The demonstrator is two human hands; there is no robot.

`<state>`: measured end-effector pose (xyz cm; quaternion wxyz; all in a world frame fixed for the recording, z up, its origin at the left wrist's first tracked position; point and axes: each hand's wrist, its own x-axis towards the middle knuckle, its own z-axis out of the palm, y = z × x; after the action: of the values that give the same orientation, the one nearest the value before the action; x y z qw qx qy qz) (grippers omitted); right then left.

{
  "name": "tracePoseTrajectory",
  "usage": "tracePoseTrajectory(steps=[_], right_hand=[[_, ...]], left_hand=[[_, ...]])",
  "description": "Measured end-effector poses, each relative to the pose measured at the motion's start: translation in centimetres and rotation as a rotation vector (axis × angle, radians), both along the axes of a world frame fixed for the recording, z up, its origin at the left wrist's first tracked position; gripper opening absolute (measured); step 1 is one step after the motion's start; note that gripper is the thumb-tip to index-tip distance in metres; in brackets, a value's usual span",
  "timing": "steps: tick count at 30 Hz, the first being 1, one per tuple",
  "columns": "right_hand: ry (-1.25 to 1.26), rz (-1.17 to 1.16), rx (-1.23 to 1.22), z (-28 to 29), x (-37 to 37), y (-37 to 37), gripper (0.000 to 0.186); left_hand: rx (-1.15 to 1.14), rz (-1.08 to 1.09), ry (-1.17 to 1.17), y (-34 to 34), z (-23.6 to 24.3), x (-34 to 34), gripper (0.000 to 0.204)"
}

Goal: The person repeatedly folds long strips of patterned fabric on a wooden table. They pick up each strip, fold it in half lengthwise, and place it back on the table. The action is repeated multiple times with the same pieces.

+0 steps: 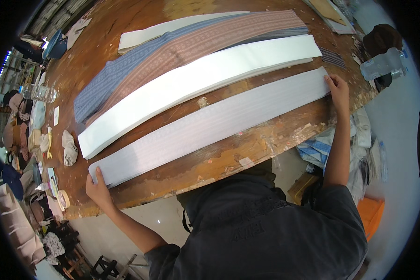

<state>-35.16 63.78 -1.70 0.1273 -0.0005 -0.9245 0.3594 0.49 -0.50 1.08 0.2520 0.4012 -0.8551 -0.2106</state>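
Observation:
A long pale lilac-white strip (210, 123) lies along the wooden table's front (219, 170), pinched at its two ends. My left hand (99, 186) is closed on the left end, thumb on top. My right hand (337, 89) is closed on the right end. Just behind it lies a stack of thicker white strips (196, 84). Behind those are patterned strips in salmon pink (247, 28) and grey-blue (93, 93), with another cream strip (140, 37) at the back.
Plastic bottles stand at the left (39, 93) and right (378, 65). A small cream cloth bundle (70, 149) and a tape roll (64, 199) lie on the left. Folded sheets (326, 14) lie at the back right. Piled fabrics (317, 149) sit below the right edge, near an orange bin (372, 214).

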Motion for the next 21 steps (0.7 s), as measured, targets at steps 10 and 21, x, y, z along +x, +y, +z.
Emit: tracePoseTrajectory(steps=[10,21], right_hand=[[-0.017,-0.139,0.172,0.54,0.51,-0.24,0.026],[-0.006,-0.179,0.197,0.45,0.28,-0.48,0.026]], left_hand=[[0.045,-0.002,-0.018,0.01,-0.18,0.03,0.039],[0.079,-0.021,-0.017,-0.61,-1.07,0.34,0.040]])
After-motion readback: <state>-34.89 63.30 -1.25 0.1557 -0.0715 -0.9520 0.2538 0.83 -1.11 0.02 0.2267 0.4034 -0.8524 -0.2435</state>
